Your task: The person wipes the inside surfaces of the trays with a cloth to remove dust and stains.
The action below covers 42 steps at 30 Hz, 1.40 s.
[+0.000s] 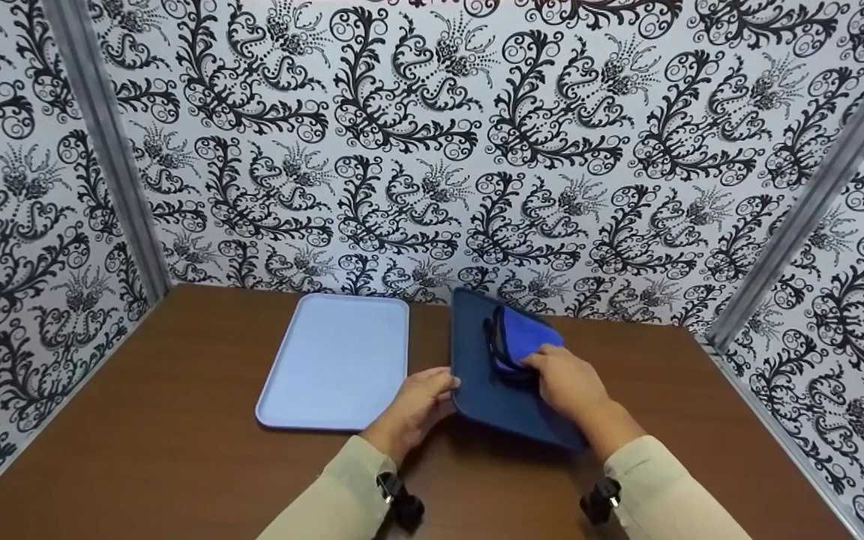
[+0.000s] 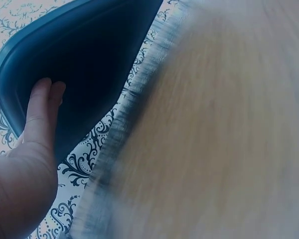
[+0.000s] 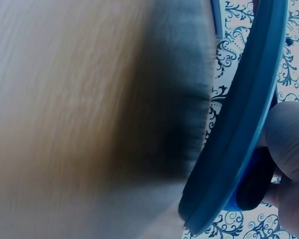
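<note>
A dark blue tray (image 1: 477,390) is held tilted above the table, its left side raised. My left hand (image 1: 421,405) grips its left edge, thumb on the upper face; in the left wrist view the fingers (image 2: 39,107) lie along the underside. My right hand (image 1: 573,381) pinches a bright blue fabric item with black edging (image 1: 529,335) over the tray's upper face. Its exact kind is unclear. In the right wrist view the tray's rim (image 3: 239,119) partly hides that blue item (image 3: 256,181), close to my right hand (image 3: 289,159).
A light blue tray (image 1: 346,360) lies flat on the brown wooden table (image 1: 177,435), left of my hands. Behind the table stands a wall (image 1: 432,150) with a black-and-white scroll pattern, and similar panels flank both sides.
</note>
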Motion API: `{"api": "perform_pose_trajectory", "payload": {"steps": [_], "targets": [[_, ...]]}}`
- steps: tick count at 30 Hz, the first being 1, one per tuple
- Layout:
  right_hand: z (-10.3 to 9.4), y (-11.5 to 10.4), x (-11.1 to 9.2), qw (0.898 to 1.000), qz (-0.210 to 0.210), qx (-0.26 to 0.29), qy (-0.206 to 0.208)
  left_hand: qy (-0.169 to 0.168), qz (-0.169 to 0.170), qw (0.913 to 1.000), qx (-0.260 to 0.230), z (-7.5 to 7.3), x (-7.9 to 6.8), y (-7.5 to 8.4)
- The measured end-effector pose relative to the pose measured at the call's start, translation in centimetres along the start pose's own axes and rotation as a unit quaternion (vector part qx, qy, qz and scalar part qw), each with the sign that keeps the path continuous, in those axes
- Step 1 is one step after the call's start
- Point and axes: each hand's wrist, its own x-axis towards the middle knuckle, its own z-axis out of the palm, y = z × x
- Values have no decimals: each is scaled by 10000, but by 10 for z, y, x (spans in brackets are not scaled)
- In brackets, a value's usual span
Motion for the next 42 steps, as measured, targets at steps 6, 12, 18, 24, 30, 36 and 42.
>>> {"api": "perform_pose_trajectory", "payload": {"steps": [6,12,18,24,30,36,42], "targets": [[-4,-10,0,9999,66,76,-57,-17,17,10000,-11,-1,0,-1],[-3,-22,1,9998,72,158,-140,-79,62,9999,-66,-2,1,0],[-5,-32,-1,9998,-77,178,-91,-194,167,9993,-266,-3,3,0],[-7,-38,-6,9989,-446,101,107,-173,191,9993,-266,-4,3,-1],[-7,-38,-12,9955,-904,-33,272,-169,217,9993,-244,-5,4,-2],[-6,-31,-18,9879,-1410,-225,605,-149,190,9993,-274,-3,4,-2],[-3,-21,-23,9841,-1618,-202,698,-114,135,9991,-376,-1,3,-2]]}}
